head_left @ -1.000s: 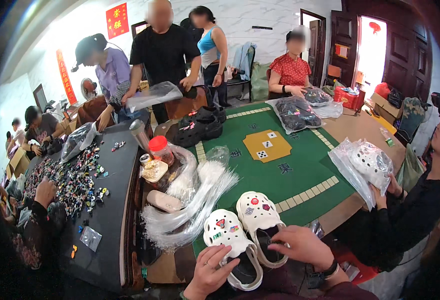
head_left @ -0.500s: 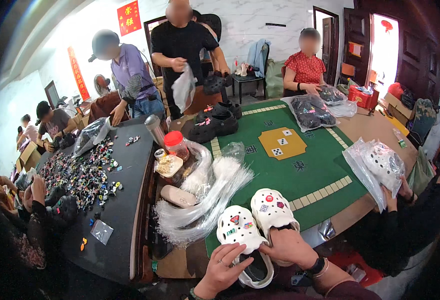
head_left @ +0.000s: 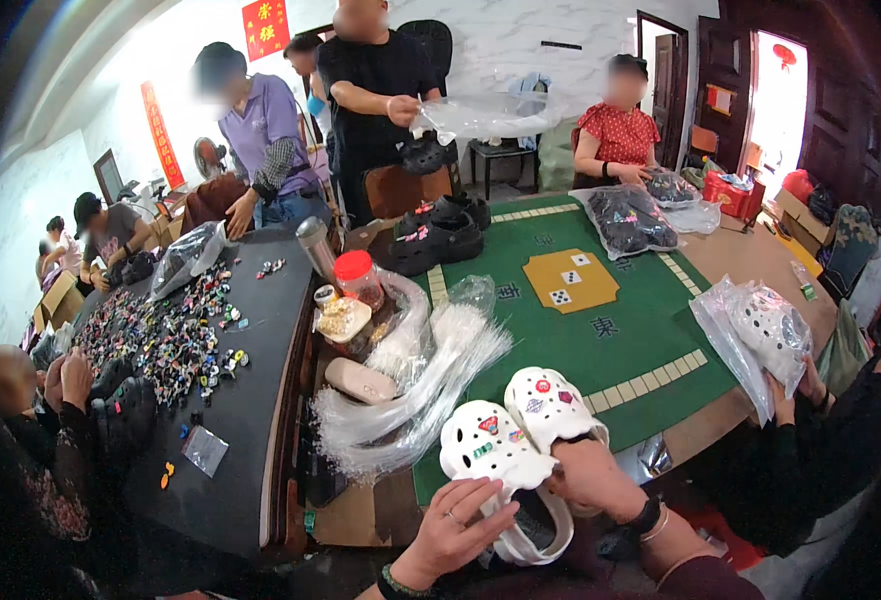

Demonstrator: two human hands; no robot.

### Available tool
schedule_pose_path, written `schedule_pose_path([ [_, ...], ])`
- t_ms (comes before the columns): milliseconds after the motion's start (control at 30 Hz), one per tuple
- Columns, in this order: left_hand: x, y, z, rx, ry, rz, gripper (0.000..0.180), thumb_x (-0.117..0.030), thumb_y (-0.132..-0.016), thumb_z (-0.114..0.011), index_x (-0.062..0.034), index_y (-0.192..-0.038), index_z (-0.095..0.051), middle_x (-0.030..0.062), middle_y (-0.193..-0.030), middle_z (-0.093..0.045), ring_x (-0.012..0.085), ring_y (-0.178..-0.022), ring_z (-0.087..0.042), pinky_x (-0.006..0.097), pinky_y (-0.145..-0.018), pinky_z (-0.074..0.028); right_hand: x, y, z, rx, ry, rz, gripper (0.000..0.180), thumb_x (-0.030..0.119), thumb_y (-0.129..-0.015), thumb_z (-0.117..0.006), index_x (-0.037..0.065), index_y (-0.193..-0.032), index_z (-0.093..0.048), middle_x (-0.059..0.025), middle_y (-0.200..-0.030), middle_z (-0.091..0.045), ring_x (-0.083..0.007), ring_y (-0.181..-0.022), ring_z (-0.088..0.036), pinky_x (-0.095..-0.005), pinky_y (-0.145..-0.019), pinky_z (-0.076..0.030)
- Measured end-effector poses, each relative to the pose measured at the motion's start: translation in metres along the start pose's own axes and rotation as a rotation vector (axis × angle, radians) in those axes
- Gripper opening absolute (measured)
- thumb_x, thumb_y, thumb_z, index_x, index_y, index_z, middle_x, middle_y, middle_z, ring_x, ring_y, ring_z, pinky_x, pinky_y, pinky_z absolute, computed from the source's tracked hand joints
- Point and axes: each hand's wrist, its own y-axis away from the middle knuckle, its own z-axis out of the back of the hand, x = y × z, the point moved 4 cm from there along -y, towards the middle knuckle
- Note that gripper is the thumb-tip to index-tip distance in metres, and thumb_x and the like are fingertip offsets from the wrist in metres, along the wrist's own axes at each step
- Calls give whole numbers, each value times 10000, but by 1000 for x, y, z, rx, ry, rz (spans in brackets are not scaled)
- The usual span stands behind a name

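Observation:
Two white clogs with round holes and colourful charms on their tops are held side by side at the table's near edge. My left hand grips the left clog by its side near the foot opening, with the fingers laid along the rim. My right hand has its fingers inside the opening of the right clog, hidden there. Its thumb side lies against the left clog. The left clog's heel strap hangs toward me.
Left of the clogs lie clear plastic strands, a pinkish case and a red-lidded jar. Small charms cover the black table. Black clogs stand on the green mat. At right, another person's hands hold a bagged white clog.
The white clogs have shifted slightly right and turned a little in my hands. Across the table, a standing person has spread a clear bag out sideways.

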Motion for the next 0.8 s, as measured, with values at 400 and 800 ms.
schedule_pose_path([
  [400,37,21,0,-53,-155,173,391,-78,-764,-769,-125,-1148,-714,114,-1242,-622,312,-1115,-605,447,-931,-485,-81,3,79,-263,-42,-176,265,246,-798,-702,52,-978,-688,-211,-852,-693,-422,-803,-667,-490,-727,-544],
  [800,59,50,-7,9,-193,309,340,-70,-803,-737,-99,-1141,-705,136,-1235,-613,333,-1129,-590,450,-963,-473,-253,-53,168,-603,141,-191,269,158,-779,-699,0,-996,-699,-247,-964,-695,-425,-917,-666,-472,-806,-527],
])
